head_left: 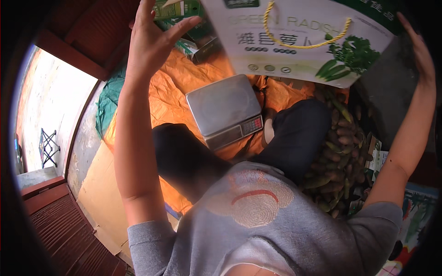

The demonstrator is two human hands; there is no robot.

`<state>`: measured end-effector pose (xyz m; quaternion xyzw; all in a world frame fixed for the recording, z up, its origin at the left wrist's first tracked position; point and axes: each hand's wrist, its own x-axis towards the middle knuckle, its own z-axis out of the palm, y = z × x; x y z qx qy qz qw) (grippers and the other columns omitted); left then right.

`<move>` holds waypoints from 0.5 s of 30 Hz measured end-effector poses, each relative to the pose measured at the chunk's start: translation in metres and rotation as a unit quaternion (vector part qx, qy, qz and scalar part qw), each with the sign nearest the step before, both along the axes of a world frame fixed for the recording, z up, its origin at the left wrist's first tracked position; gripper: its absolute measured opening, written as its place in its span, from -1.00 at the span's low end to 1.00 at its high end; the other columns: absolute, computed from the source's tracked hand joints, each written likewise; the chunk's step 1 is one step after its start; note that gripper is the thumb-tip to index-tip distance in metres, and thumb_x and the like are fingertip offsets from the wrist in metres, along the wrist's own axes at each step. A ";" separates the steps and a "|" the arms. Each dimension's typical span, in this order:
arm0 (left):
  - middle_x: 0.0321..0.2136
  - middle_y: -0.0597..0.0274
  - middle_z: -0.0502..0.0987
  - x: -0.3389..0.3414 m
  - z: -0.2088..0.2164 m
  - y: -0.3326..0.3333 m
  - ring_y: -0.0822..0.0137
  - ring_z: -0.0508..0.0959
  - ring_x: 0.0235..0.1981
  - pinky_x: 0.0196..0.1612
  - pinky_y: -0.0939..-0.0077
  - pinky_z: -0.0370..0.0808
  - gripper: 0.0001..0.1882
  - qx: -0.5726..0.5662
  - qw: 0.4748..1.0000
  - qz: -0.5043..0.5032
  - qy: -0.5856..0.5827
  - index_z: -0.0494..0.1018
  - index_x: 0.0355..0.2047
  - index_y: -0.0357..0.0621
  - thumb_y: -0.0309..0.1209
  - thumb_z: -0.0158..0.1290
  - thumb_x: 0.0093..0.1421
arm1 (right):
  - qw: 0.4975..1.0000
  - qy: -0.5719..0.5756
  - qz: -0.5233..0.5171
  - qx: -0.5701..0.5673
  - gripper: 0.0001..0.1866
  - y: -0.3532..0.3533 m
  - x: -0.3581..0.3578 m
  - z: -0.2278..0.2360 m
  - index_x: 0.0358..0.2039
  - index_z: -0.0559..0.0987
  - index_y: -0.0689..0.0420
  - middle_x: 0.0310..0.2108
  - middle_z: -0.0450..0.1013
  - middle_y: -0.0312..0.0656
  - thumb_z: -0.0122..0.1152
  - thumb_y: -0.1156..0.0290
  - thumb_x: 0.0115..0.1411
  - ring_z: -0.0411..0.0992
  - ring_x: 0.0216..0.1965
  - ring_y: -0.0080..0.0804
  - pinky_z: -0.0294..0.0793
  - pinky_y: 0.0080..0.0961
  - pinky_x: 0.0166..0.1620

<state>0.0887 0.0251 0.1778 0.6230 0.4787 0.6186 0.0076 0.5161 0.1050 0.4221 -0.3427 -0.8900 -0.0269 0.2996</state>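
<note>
Left hand (154,39) fingers spread open, gripping nothing, just left of the white carton (304,41) with yellow cord handle. Right hand (421,46) lies flat against the carton's right edge, fingers extended; actual grip cannot be told. Carton is raised above the scale (225,108). Risk: supported on one side only, it could tip and drop onto the scale or the radish pile (338,156) right of the scale.

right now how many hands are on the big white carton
1. The right hand rests on the white carton at its right edge. The left hand is open, apart from it, to its left.
</note>
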 end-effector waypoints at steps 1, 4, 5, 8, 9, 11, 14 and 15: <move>0.31 -0.01 0.33 -0.032 -0.001 -0.001 0.19 0.31 0.34 0.35 0.22 0.30 -0.12 -0.049 0.998 -0.025 -0.008 0.20 0.37 -0.12 -0.33 0.40 0.10 | 0.998 0.050 0.027 -0.031 -0.64 0.016 -0.019 -0.010 -0.19 0.63 0.53 -0.85 0.14 -0.39 0.46 0.42 0.19 -0.13 -0.74 -0.66 -0.06 -0.45 -0.63; -0.06 0.21 0.63 -0.070 -0.046 -0.032 0.36 0.60 -0.02 0.09 0.37 0.52 -0.41 -0.179 0.982 -0.039 -0.035 0.49 0.11 -0.17 -0.39 0.42 0.07 | 0.987 -0.042 -0.013 -0.153 -0.93 -0.007 -0.083 -0.066 -0.31 0.70 0.26 -0.43 0.61 -0.22 0.30 0.55 0.22 0.49 -0.38 -0.56 0.52 -0.50 -0.22; -0.17 0.28 0.68 -0.077 -0.060 -0.044 0.40 0.63 -0.11 0.02 0.42 0.55 -0.53 -0.201 0.979 0.012 0.013 0.57 0.00 -0.19 -0.42 0.41 0.07 | 0.992 0.002 -0.003 -0.129 -0.87 -0.022 -0.107 -0.101 -0.29 0.68 0.32 -0.46 0.60 -0.23 0.22 0.68 0.15 0.51 -0.38 -0.54 0.53 -0.51 -0.23; -0.22 0.32 0.70 -0.097 -0.126 -0.078 0.52 0.61 -0.24 -0.10 0.53 0.52 -0.69 -0.261 0.964 -0.015 -0.057 0.64 -0.12 -0.19 -0.47 0.37 0.10 | 0.987 -0.103 0.051 -0.111 -0.68 -0.007 -0.122 -0.173 -0.27 0.67 0.30 -0.38 0.62 -0.06 0.06 0.77 -0.03 0.60 -0.29 -0.34 0.60 -0.40 -0.21; -0.30 0.21 0.70 -0.106 -0.149 -0.083 0.37 0.66 -0.26 -0.12 0.40 0.56 -0.65 -0.260 0.965 -0.014 -0.017 0.63 -0.10 -0.14 -0.44 0.36 0.07 | 0.972 -0.179 0.071 -0.136 -0.68 0.007 -0.120 -0.189 -0.12 0.64 0.29 -0.27 0.61 -0.07 0.15 0.70 0.09 0.59 -0.16 -0.34 0.59 -0.38 -0.07; -0.35 0.11 0.68 -0.100 -0.162 -0.083 0.20 0.66 -0.32 -0.17 0.33 0.55 -0.66 -0.276 0.957 -0.034 0.088 0.62 -0.10 -0.13 -0.38 0.33 0.10 | 0.972 -0.215 -0.008 -0.099 -0.70 0.019 -0.103 -0.238 -0.08 0.66 0.10 -0.16 0.61 -0.14 0.25 0.54 0.14 0.59 -0.11 -0.13 0.57 -0.34 -0.04; -0.31 0.02 0.66 -0.084 -0.162 -0.096 0.05 0.64 -0.26 -0.17 0.19 0.55 -0.69 -0.374 0.909 -0.032 0.179 0.63 -0.12 -0.08 -0.24 0.24 0.15 | 0.957 -0.261 -0.073 -0.102 -0.72 0.001 -0.085 -0.284 -0.11 0.69 -0.07 -0.15 0.63 -0.22 0.19 0.46 0.18 0.57 -0.11 -0.08 0.56 -0.15 -0.02; -0.28 0.02 0.66 -0.082 -0.163 -0.098 0.05 0.65 -0.23 -0.17 0.15 0.55 -0.69 -0.435 0.866 -0.027 0.244 0.63 -0.12 -0.07 -0.21 0.21 0.17 | 0.948 -0.283 -0.094 -0.108 -0.73 -0.005 -0.081 -0.293 -0.11 0.69 -0.06 -0.16 0.63 -0.22 0.21 0.44 0.18 0.57 -0.11 -0.08 0.56 -0.15 -0.03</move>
